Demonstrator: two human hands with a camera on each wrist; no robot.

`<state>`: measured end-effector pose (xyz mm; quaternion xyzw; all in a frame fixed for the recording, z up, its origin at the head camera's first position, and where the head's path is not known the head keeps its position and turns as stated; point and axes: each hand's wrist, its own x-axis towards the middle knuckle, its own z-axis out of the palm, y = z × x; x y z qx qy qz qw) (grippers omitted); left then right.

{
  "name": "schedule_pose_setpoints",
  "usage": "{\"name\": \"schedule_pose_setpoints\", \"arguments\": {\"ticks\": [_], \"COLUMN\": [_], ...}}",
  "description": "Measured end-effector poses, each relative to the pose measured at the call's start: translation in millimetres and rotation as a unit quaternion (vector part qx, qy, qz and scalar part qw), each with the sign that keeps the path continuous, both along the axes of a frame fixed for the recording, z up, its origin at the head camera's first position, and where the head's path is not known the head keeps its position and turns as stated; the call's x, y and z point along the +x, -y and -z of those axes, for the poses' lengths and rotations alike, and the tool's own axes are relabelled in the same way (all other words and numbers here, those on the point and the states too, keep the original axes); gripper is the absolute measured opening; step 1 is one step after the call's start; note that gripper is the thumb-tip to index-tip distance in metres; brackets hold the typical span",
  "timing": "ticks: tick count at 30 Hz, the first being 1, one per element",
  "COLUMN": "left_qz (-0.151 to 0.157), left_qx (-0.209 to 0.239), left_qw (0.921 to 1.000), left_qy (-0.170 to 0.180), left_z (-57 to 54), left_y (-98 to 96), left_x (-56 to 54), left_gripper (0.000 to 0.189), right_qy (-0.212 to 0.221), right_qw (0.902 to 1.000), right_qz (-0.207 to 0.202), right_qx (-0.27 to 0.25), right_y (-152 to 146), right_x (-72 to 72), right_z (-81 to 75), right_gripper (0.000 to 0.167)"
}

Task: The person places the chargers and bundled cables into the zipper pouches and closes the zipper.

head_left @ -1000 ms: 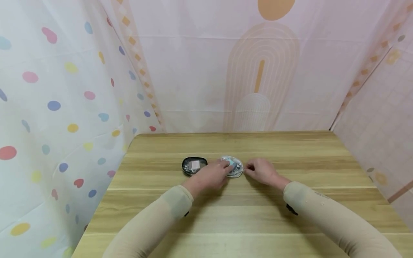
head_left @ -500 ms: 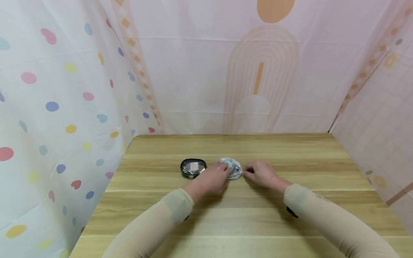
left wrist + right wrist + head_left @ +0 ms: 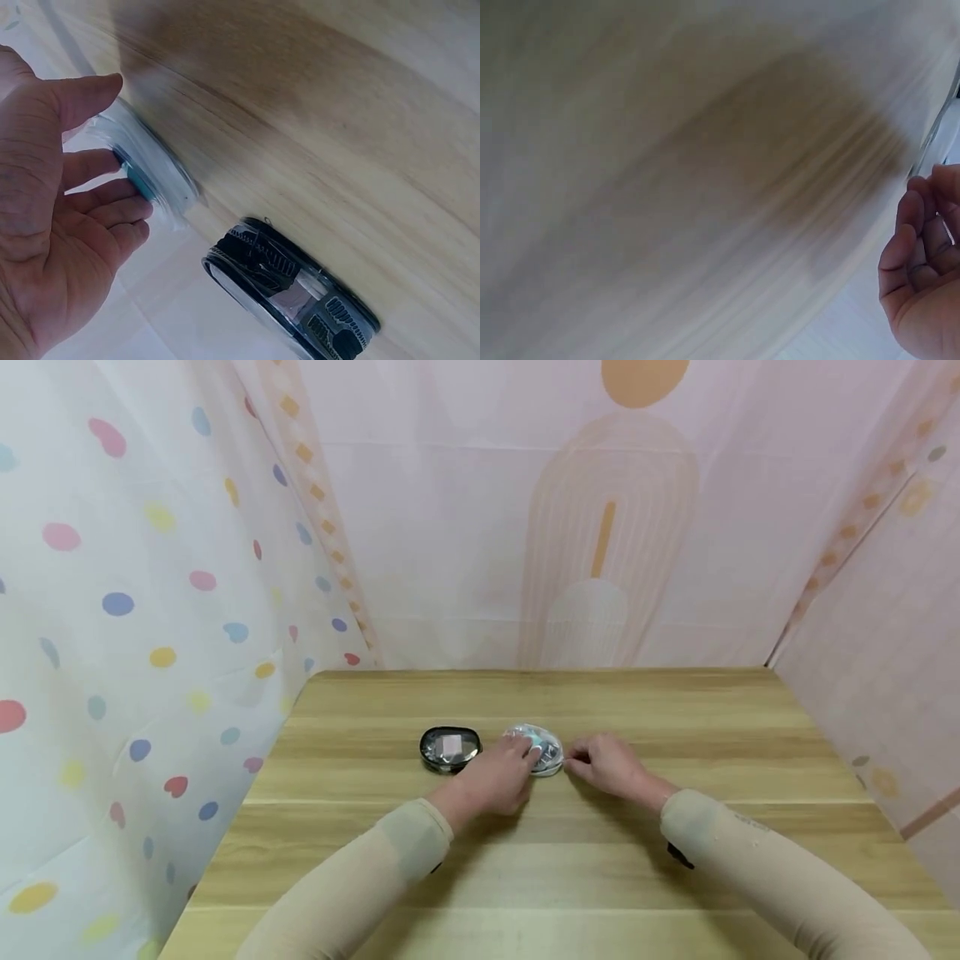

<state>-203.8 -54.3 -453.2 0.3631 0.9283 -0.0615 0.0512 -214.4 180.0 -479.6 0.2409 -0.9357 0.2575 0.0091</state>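
An oval clear pouch with white trim [image 3: 551, 756] lies on the table, with something light blue and small items showing inside. My left hand [image 3: 495, 774] holds its left part, fingers over the top. In the left wrist view, the thumb is on one side of the pouch and the bent fingers on the other. At the pouch's right end my right hand [image 3: 606, 766] pinches with thumb and forefinger at what looks like its zipper pull, mostly hidden by the fingertips. The right wrist view shows the other fingers of that hand [image 3: 926, 277] curled in.
Just left of the left hand sits a similar clear pouch with black trim [image 3: 442, 762], holding black coiled items and a pale pink piece. The wooden table [image 3: 675, 710] meets hanging patterned curtains at its back and sides.
Both hands stay at the white-trimmed pouch with almost no movement. The head view shifts slightly.
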Motion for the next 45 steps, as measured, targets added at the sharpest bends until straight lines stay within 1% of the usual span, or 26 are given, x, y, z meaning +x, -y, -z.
{"name": "schedule_pose_setpoints", "arguments": {"ticks": [5,7,10,12,15,17,19,20,22,25,27,32,37,41,45], "left_qz": [-0.001,-0.001,0.002,0.009,0.029,0.042,0.054,0.055,0.055,0.054,0.049,0.042,0.04,0.039,0.035], "left_qx": [-0.001,-0.004,-0.006,-0.008,-0.01,-0.012,-0.014,-0.014,-0.008,-0.002,0.0,-0.011,-0.005,-0.003,-0.002], "left_qw": [1.0,1.0,1.0,0.9999,0.999,0.9978,0.9968,0.9968,0.9977,0.9985,0.9987,0.999,0.9992,0.9992,0.9994], "left_qy": [0.004,0.001,-0.002,-0.01,-0.033,-0.049,-0.057,-0.056,-0.04,-0.007,0.008,0.009,0.005,0.001,0.007], "left_z": [-1.7,-1.8,-2.3,-2.8,-4.2,-5.1,-5.9,-6.1,-5.9,-4.8,-4.1,-4.4,-5.5,-3.7,-2.3], "left_y": [0.6,0.7,0.4,0.6,1.6,2.7,3.4,3.7,4.0,3.7,3.5,3.2,2.7,2.7,1.8], "left_x": [-1.9,-2.1,-2.2,-2.3,-3.3,-4.7,-6.5,-7.3,-8.5,-9.6,-9.9,-10.0,-6.1,-3.0,-0.9], "left_gripper": [0.072,0.074,0.074,0.073,0.068,0.064,0.061,0.061,0.061,0.068,0.071,0.073,0.076,0.079,0.081], "right_qy": [-0.014,-0.018,-0.013,0.0,0.019,0.027,0.032,0.034,0.039,0.044,0.044,0.037,0.029,0.022,0.022], "right_qw": [0.9997,0.9997,0.9998,0.9999,0.9998,0.9995,0.9991,0.9989,0.9984,0.9983,0.9984,0.9987,0.9988,0.9991,0.9992], "right_qz": [-0.019,-0.018,-0.014,-0.01,-0.001,0.012,0.026,0.031,0.04,0.037,0.032,0.026,0.019,0.017,0.014], "right_qx": [0.001,0.004,0.005,0.004,0.004,0.006,0.008,0.009,0.01,0.012,0.014,0.02,0.034,0.032,0.03], "right_y": [3,4,4,3,1,0,-1,-1,-2,-3,-4,-5,-5,-6,-7], "right_x": [1.5,1.3,-0.4,-1.9,-4.5,-7.2,-9.8,-11.2,-13.3,-14.2,-14.4,-15.4,-15.1,-13.6,-10.6], "right_z": [-4.7,-5.0,-4.1,-3.9,-5.1,-6.6,-8.2,-8.7,-9.1,-8.8,-8.1,-6.4,-4.9,-5.2,-6.4], "right_gripper": [0.008,0.009,0.009,0.01,0.01,0.011,0.011,0.011,0.01,0.009,0.008,0.009,0.012,0.012,0.012]}}
